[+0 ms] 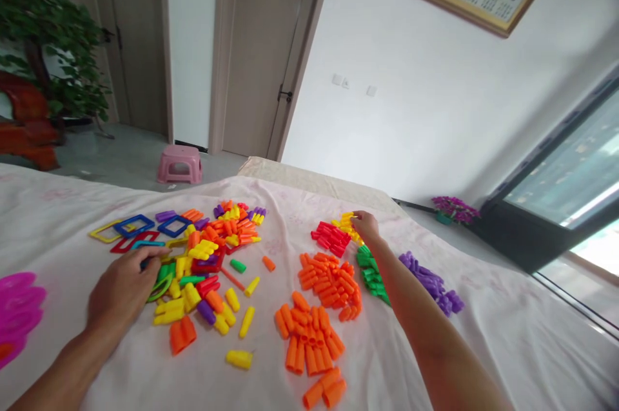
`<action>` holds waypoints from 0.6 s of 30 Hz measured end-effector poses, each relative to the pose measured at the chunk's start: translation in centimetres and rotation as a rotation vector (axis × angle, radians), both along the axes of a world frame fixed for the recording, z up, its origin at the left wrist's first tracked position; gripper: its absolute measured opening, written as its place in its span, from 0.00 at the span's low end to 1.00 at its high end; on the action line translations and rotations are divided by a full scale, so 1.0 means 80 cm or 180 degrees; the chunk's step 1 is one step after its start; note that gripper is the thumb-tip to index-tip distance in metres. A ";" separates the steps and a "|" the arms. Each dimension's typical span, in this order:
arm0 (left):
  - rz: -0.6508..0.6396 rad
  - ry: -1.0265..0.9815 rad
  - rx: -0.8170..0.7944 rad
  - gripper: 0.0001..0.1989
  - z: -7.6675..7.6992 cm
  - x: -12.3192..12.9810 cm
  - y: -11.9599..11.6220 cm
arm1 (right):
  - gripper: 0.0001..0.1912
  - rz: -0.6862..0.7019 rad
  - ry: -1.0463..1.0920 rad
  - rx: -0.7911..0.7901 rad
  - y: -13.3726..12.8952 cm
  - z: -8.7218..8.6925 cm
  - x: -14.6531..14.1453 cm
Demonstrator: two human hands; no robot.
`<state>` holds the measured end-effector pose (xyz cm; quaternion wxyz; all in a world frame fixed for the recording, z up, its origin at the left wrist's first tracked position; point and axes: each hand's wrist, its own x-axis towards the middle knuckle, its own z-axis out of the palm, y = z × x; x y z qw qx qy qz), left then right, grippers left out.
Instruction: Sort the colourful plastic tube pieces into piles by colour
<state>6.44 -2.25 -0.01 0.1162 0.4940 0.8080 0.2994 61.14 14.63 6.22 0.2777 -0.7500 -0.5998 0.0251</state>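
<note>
My left hand is closed at the left of a mixed pile, its fingers around a blue plastic piece that they partly cover. Beside it lie square plastic frames and yellow tube-shaped toy pieces. Farther off, my right hand pinches at a small heap of yellow tube pieces; its fingertips touch a yellow piece. Next to that heap are red tube pieces, and green tube pieces lie partly behind my right forearm.
Orange tube pieces form heaps in the middle, with purple ones at the right. Loose yellow pieces lie near the front. A magenta plastic object sits at the left edge. Beyond the cloth-covered surface stands a pink stool.
</note>
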 end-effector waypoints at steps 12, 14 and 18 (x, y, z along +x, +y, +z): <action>-0.0021 0.0021 0.0017 0.20 -0.004 -0.001 -0.001 | 0.16 -0.0164 -0.0395 -0.0393 0.025 -0.025 0.004; -0.0045 -0.0009 0.0055 0.19 -0.003 -0.001 -0.001 | 0.17 -0.0219 -0.0461 -0.0370 0.023 -0.024 0.003; -0.0061 -0.0063 0.0132 0.19 -0.001 0.002 -0.001 | 0.21 -0.0211 -0.0551 -0.0277 0.017 -0.016 -0.009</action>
